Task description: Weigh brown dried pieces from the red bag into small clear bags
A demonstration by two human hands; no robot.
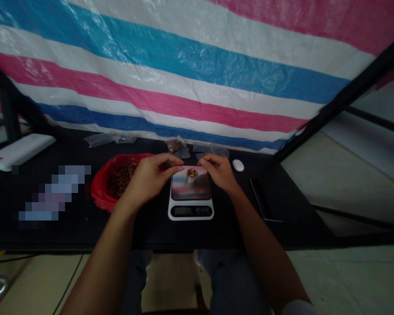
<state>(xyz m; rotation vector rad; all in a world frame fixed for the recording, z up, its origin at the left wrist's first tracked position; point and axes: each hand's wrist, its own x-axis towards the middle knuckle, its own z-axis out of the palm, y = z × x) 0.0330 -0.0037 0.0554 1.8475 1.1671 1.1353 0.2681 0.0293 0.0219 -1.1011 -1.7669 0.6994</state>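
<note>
The left hand (151, 175) is curled, with thumb and fingertips drawn together just left of a small cup (191, 174). Whether it pinches a crumb of something is too small to tell. The right hand (219, 173) mirrors it from the other side, its fingertips also pressed together close to the cup's rim, and what they hold, if anything, cannot be made out. The cup stands upright on the back part of the platform of a white kitchen scale (190, 199) and holds a little brownish stuff. The scale's display faces the person, but its reading is not legible.

Just left of the scale, partly under the left wrist, a red bag (100, 188) lies open with dark dried pieces (120, 179) inside. Behind the scale lie several clear bags (177, 144), one of them with some of the same brown stuff in it. A white oval thing (238, 165) sits to the right, and a dark flat slab (265, 199) lies beyond the right forearm. A white box (19, 151) rests far left on the black table (68, 232), and a striped tarp (184, 65) hangs behind.

This looks like portioning by weight, with small amounts being adjusted at the cup. Any further move calls for a light touch, keeping the fingers off the platform and the cup steady.
</note>
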